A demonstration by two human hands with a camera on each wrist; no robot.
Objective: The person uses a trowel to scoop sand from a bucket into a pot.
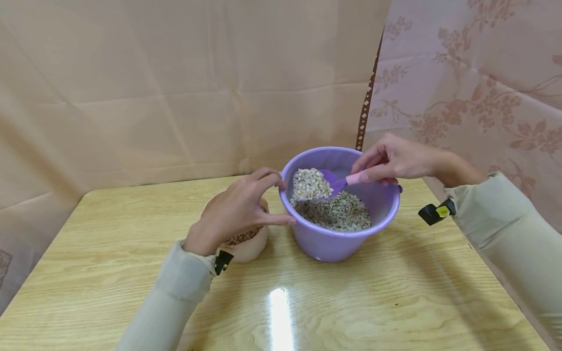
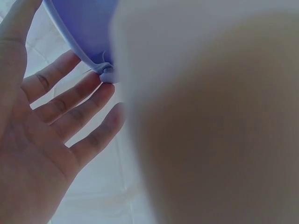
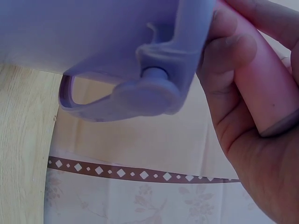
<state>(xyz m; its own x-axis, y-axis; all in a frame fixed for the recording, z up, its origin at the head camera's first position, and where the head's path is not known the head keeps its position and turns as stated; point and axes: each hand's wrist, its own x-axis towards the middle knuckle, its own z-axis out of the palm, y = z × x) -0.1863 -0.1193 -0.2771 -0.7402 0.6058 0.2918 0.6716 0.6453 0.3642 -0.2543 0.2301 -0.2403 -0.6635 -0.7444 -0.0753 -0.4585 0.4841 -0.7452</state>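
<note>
Right of centre in the head view, a purple scoop (image 1: 338, 184) heaped with pale grains (image 1: 311, 184) is held above more grain in a lilac bucket (image 1: 333, 244). The right hand (image 1: 401, 158) has its grip curled round the scoop's pink handle (image 1: 358, 178). The left hand (image 1: 237, 207) has its grip spread, touching the bucket's rim, and partly hides a cream bowl (image 1: 253, 248) of brown grains on the table (image 1: 373, 302).

The left wrist view adds the separated fingers (image 2: 77, 114); the blurred shape filling its right side cannot be identified. At upper middle, the right wrist view shows the bucket's handle joint (image 3: 152, 95), mostly hidden from the head camera. Marks on the yellow label (image 1: 443, 211), right of centre in the head view, are too small to read.
</note>
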